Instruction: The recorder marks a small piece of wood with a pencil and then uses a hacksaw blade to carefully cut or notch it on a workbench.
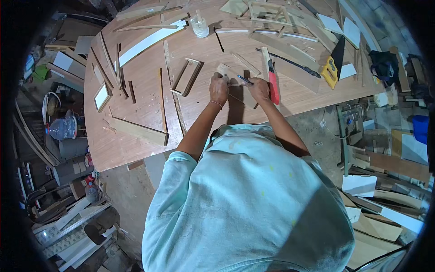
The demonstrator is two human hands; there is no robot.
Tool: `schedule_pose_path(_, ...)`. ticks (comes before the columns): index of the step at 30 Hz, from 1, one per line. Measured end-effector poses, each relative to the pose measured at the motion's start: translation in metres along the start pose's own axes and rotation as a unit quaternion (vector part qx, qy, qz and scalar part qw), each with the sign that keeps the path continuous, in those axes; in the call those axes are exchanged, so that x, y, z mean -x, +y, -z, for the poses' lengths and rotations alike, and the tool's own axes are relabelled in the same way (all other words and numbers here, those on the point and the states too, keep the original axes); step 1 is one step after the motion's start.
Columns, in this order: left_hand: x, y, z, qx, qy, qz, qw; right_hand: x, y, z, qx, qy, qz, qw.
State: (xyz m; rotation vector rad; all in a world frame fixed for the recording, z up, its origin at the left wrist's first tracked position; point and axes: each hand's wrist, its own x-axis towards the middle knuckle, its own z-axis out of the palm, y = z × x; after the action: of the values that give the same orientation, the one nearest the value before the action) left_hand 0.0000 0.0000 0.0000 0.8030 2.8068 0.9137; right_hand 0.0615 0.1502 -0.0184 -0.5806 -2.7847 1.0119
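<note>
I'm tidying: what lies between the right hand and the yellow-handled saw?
The head view shows a red tool, a wooden board and a dark bar.

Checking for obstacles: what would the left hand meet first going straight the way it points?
Likely the pale wooden board just beyond the left hand; whether they already touch is unclear.

No words, labels, numbers or signs can be read here — any print on the blue pen-like tool (245, 80), the yellow-handled handsaw (336, 57) or the large clear water bottle (63, 128) is too small to make out.
</note>
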Motion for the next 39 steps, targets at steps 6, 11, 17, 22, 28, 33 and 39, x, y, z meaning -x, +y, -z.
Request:
schedule_pose_path(6,0.005,0.012,0.001,-0.080,0.077,-0.174,0.979,0.003,-0.007,0.010,-0.008,0.000,-0.005,1.000)
schedule_pose_path(11,0.014,0.017,-0.004,-0.123,0.043,-0.209,0.969,0.003,-0.012,0.011,-0.002,-0.002,-0.046,0.999)
schedule_pose_path(17,0.015,0.018,-0.005,-0.148,0.051,-0.258,0.953,0.002,-0.005,0.004,-0.020,0.016,-0.029,0.999)
schedule_pose_path(22,0.010,0.012,-0.015,-0.158,0.046,-0.270,0.949,0.002,-0.007,0.006,-0.025,0.000,-0.032,0.999)
schedule_pose_path(28,0.011,0.015,-0.008,-0.174,0.029,-0.274,0.946,0.004,-0.018,0.018,-0.114,0.040,-0.098,0.988)
schedule_pose_path(33,0.008,0.014,-0.009,-0.164,0.041,-0.303,0.938,-0.002,-0.005,0.005,-0.175,0.068,-0.092,0.978)
schedule_pose_path(39,0.010,0.010,-0.010,-0.171,0.021,-0.291,0.941,0.007,-0.016,0.005,-0.119,0.109,-0.036,0.986)
